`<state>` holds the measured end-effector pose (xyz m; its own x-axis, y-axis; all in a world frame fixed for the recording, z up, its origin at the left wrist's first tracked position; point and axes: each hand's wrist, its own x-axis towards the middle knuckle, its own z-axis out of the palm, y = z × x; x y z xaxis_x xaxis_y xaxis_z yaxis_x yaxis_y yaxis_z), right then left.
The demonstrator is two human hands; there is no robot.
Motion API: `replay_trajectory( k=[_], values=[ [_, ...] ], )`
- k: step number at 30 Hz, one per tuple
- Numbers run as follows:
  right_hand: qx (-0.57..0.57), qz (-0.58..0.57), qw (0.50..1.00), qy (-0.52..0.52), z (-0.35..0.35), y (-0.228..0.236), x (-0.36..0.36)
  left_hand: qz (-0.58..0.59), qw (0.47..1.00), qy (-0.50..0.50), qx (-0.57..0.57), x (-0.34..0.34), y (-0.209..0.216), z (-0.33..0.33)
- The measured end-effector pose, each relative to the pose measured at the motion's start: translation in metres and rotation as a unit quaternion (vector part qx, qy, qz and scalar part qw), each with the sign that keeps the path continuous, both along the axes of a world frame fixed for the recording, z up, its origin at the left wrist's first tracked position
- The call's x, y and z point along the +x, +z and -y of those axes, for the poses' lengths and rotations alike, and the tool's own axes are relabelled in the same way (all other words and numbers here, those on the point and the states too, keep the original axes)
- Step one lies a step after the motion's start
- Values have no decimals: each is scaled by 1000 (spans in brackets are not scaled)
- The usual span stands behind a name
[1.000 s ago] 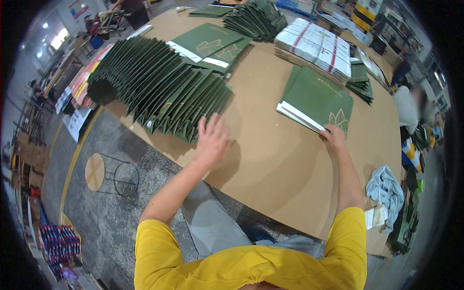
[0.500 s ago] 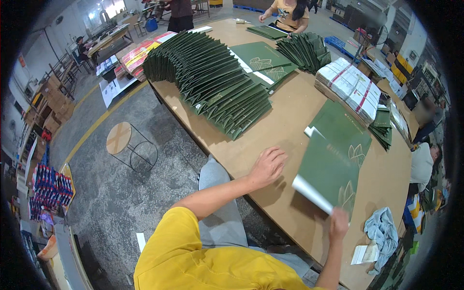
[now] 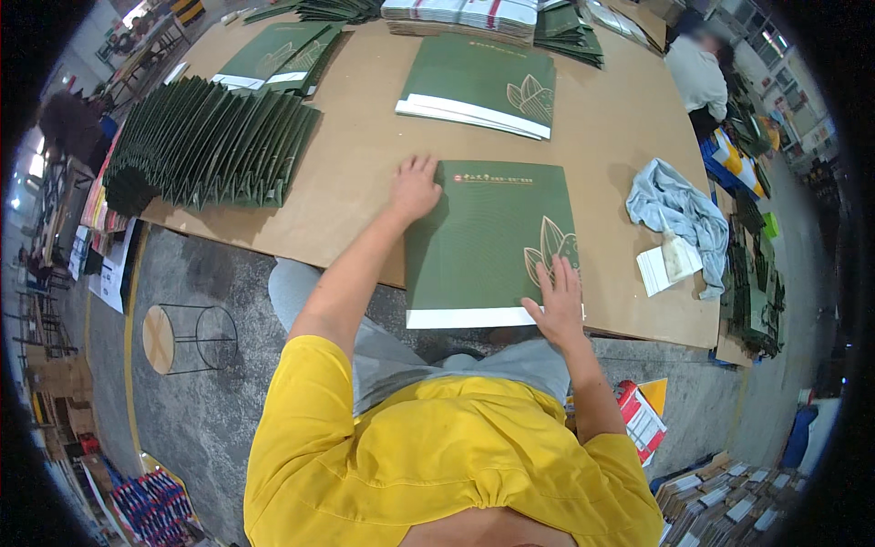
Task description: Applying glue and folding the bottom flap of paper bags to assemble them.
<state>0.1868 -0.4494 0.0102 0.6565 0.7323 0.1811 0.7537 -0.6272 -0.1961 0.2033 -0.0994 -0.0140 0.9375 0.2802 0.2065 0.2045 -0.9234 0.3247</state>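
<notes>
At the left, a bowed row of folded green bags (image 3: 214, 141) stands packed along the brown tabletop (image 3: 355, 123), with flat green sheets (image 3: 264, 55) behind it. The left hand (image 3: 417, 189) rests at the far left corner of a flat green panel (image 3: 483, 242), its fingers lightly bent and close together; I cannot tell whether they pinch the edge. The panel lies directly in front of the person, its white strip (image 3: 465, 318) nearest the body and its near left corner seeming to overhang the table edge. Beyond it lies a small stack of matching panels (image 3: 478, 87). The right hand (image 3: 558, 296) lies palm down on the near right corner, over the gold leaf drawing, fingers parted and thumb spread wide. Steadying it well probably calls for light, even pressure from both hands, edges kept square, and care not to crease the overhanging strip. Farther right, a pale blue cloth (image 3: 670, 196) lies crumpled, well apart from the panel.
</notes>
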Motion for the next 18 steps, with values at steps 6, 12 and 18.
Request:
replay_trajectory(
  k=[6, 12, 18],
  values=[
    [37, -8, 999, 7, 8, -9, -4, -103, 994, -19, 12, 31, 19, -13],
    [39, -16, 999, 5, 6, -7, -3, -128, 985, -14, 112, 37, 51, -6],
    [41, -51, 998, -8, 7, -3, 0, -129, 992, 7, 6, 37, 73, -15]
  ],
)
